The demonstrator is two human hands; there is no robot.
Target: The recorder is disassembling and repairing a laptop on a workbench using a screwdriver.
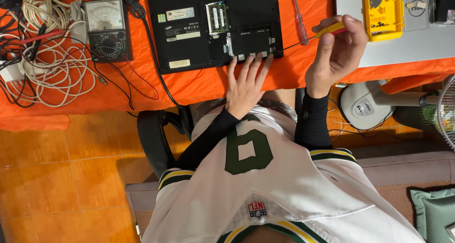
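Observation:
A black laptop lies bottom-up on an orange cloth, with a cover off and memory boards and parts showing. My left hand rests flat on the laptop's near edge, fingers spread. My right hand is raised to the right of the laptop and grips a yellow-handled screwdriver. Its thin shaft points left toward the laptop's near right corner.
A second, clear-handled screwdriver lies right of the laptop. An analogue multimeter and a tangle of cables sit at the left. A yellow parts box rests on a grey surface. A fan base stands on the floor.

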